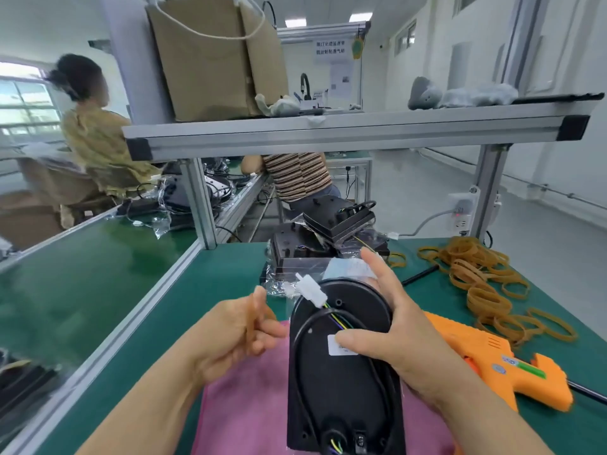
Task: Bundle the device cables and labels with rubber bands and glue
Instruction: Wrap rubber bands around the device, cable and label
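On the left, our left hand is raised off the pink cloth, fingers loosely curled; a tan rubber band runs over them beside the thumb, so we judge it is held ready to be stretched over the device; the band is blurred, and we cannot tell how many fingers it loops.

Just right of those fingertips lies the black device, back side up, propped over the cloth, which probably spares its face from scratches; its black cable curves in a loop along the back, and the coloured wires end in a white plug that pokes out past the top edge, beyond our left thumb.

Our right hand grips the device from the right; its thumb presses flat on the white label and pins the cable loop against the casing, while the fingers wrap the rounded top edge and hold a clear bag with a paper slip against it; we take it that this keeps everything gathered until the band goes around.

Right of that wrist the orange glue gun lies on the green table, within easy reach; beyond it, a heap of rubber bands waits near the fingertips.
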Demonstrator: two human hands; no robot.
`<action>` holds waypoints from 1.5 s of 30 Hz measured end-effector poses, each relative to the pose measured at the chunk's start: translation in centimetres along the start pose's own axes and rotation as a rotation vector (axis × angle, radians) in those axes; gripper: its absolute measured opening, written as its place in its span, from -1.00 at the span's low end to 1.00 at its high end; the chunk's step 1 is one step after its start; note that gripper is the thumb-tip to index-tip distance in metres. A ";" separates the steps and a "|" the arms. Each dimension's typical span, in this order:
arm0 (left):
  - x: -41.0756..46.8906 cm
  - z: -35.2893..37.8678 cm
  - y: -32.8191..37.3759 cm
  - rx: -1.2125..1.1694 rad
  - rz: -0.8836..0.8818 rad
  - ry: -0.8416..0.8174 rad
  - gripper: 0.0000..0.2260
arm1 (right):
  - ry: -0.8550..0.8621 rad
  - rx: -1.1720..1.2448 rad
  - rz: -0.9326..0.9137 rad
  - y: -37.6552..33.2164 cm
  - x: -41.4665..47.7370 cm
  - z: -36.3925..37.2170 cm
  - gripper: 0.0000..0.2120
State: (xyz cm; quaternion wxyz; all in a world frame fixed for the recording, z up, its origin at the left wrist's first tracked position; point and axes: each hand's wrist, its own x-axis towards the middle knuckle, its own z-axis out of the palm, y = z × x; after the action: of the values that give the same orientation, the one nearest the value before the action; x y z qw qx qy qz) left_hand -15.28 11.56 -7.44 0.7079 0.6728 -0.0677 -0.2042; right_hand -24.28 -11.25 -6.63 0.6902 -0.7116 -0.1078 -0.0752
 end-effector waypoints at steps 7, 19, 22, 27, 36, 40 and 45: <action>-1.1 -0.2 0.3 0.012 0.140 -0.387 0.03 | -0.067 -0.015 -0.011 0.4 -0.2 -0.2 -0.04; -3.1 0.1 2.6 0.728 0.205 -0.001 -0.30 | 0.060 -0.048 -0.040 1.6 0.6 0.0 0.00; -3.1 0.8 2.0 0.612 0.206 -0.151 -0.30 | -0.011 -0.019 -0.051 1.5 0.6 0.3 -0.01; -3.2 1.0 2.4 0.337 0.250 -0.438 -0.31 | -0.102 -0.044 -0.046 1.0 0.7 0.6 -0.07; -3.3 2.8 2.1 0.479 0.294 -0.131 -0.30 | -0.100 -0.195 -0.103 0.2 1.3 1.8 -0.06; -3.3 3.3 1.0 0.463 0.338 0.027 -0.26 | -0.092 -0.228 -0.058 0.1 1.2 1.6 -0.11; -3.4 4.5 0.3 0.430 0.415 0.059 -0.38 | -0.111 -0.471 -0.005 -2.1 0.4 1.3 -0.02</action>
State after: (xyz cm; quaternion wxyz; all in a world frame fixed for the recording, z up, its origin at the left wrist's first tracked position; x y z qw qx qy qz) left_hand -19.92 8.72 -6.12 0.5776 0.7846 -0.2248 -0.0166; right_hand -24.45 -9.83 -4.59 0.4981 -0.8557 -0.1270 -0.0606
